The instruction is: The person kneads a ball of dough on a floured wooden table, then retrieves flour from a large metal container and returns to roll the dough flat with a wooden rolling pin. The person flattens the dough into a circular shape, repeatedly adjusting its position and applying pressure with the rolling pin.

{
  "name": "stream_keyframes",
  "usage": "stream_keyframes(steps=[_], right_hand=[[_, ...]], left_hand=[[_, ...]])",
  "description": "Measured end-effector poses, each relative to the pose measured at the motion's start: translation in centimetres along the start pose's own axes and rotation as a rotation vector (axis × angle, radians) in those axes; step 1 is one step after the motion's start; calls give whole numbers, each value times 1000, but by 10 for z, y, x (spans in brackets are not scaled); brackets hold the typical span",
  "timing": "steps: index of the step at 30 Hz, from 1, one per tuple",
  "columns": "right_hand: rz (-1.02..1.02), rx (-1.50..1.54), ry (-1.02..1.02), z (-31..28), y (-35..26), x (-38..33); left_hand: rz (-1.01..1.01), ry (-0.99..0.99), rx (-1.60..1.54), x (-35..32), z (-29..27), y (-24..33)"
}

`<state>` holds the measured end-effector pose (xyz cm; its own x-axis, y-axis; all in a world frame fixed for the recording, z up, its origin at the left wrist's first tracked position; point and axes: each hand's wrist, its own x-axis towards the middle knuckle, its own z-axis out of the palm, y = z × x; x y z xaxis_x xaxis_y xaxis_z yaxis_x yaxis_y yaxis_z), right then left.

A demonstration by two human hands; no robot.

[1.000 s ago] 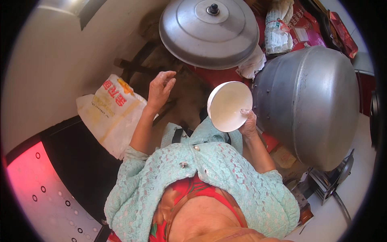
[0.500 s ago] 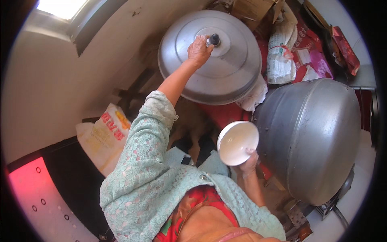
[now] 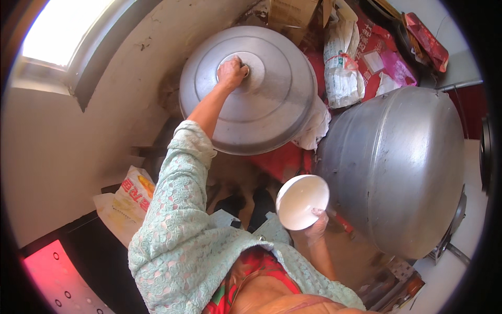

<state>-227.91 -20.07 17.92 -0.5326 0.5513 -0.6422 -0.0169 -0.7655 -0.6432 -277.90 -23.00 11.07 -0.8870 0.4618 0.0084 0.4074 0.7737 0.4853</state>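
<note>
A large round metal lid lies ahead of me, its rim resting beside a white cloth. My left hand is wrapped over the knob at the lid's centre, so most of the knob is hidden. In my right hand is a white bowl, held by its near right rim with the thumb inside. The bowl is tilted and I see its pale inside; no contents can be made out.
A big metal drum-shaped pot stands on its side at the right. Behind it are a white sack, a cardboard box and a red package. A printed plastic bag sits at the left, by the wall.
My left fingers have closed over the lid's knob, which showed beside them before. The view has shifted, and the lid appears lower and further left. The bowl stays in my right hand.
</note>
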Motion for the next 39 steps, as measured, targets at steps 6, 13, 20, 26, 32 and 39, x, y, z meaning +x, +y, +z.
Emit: stream_keyframes(steps=[6,13,20,26,32,39], right_hand=[[-69,63,22,-9,-1,9],[-190,159,78,4,-8,17],[-260,191,86,13,-17,21],[-257,243,114,40,-5,86],[-520,-251,20,102,9,220],[-579,-1357,311,151,31,320]], left_hand=[[-172,148,-490,-56,-66,-38],[-206,228,-1002,-133,-142,-77],[-278,264,-1168,-177,-182,-110],[-210,249,-1219,-203,-204,-124],[-373,459,-1209,-214,-209,-88],[-335,355,-1268,-223,-202,-122]])
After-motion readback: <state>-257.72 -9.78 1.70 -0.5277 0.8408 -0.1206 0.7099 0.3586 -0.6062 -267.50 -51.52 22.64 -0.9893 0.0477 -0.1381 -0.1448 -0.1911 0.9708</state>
